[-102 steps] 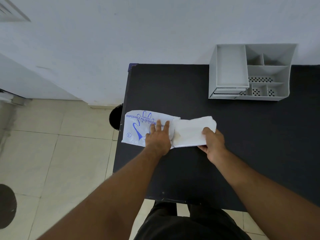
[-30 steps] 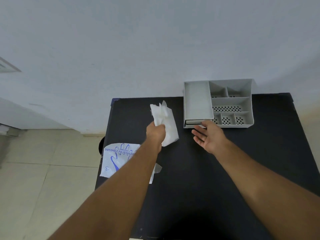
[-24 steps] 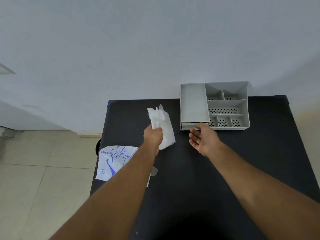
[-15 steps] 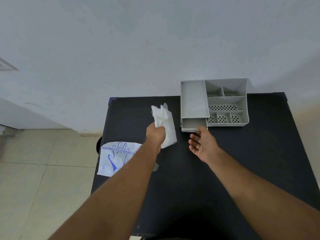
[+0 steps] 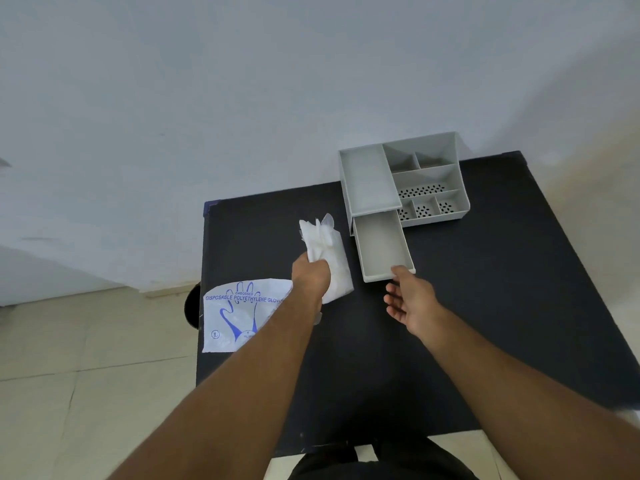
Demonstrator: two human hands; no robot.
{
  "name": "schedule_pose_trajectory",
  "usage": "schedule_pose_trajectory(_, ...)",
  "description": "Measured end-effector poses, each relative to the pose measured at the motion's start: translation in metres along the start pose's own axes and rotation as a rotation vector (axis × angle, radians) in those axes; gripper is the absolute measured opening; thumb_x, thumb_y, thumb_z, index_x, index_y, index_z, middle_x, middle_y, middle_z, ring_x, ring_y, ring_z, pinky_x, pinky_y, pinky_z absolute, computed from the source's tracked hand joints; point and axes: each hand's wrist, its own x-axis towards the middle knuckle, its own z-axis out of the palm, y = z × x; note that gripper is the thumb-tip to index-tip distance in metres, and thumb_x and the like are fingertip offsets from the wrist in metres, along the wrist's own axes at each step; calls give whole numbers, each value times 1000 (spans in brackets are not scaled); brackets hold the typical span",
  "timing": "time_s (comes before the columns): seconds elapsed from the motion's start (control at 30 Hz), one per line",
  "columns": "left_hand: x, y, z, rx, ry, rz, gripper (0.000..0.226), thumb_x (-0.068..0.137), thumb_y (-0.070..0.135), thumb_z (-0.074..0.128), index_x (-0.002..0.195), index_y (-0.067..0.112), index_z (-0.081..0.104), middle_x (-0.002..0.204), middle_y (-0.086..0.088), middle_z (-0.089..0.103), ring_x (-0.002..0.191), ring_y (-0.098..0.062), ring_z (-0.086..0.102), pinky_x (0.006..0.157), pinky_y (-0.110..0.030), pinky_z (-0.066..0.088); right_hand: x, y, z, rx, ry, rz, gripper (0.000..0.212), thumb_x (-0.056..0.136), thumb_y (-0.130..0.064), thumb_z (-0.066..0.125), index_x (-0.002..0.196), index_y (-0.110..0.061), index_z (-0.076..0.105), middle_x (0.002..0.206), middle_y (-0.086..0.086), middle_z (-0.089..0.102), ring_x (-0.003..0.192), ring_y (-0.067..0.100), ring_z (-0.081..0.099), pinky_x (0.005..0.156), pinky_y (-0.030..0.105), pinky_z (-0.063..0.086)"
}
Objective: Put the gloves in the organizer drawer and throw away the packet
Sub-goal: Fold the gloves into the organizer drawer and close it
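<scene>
My left hand [image 5: 310, 279] is closed around a stack of thin white gloves [image 5: 327, 254], held up above the black table just left of the drawer. The grey organizer [image 5: 429, 174] stands at the table's back, and its drawer [image 5: 381, 247] is pulled far out toward me, with nothing inside. My right hand [image 5: 408, 299] is at the drawer's front edge, fingertips touching it, palm turned up. The white packet with blue print [image 5: 239, 315] lies flat at the table's left edge, partly under my left forearm.
The black table [image 5: 485, 306] stands against a pale wall. A dark round bin [image 5: 192, 306] shows on the tiled floor just beyond the table's left edge, beside the packet. The organizer's upper tray and small perforated compartments hold nothing.
The gloves came out of the packet and into my left hand. My right hand has pulled the drawer from shut to far out toward me.
</scene>
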Motion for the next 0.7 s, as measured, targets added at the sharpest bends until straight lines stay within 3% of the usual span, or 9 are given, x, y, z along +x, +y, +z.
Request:
schedule_pose_trajectory(0.43,-9,-2,-5,-33,-15,34,39,98,7,45,135,15,56,103,1,58,93,-21,55,80,-36,47,-13,20,-9,21,66,-22,19,95,-31,56,102,-14,64,82,1,63,69,15,57,65,32,49)
schedule_pose_trajectory(0.7,-10,0,-2,-34,-10,40,39,98,8,46,135,15,56,109,-1,59,97,-22,56,81,-36,47,-9,19,-10,1,28,-9,17,95,-26,56,104,-15,65,84,1,66,70,15,59,66,32,51)
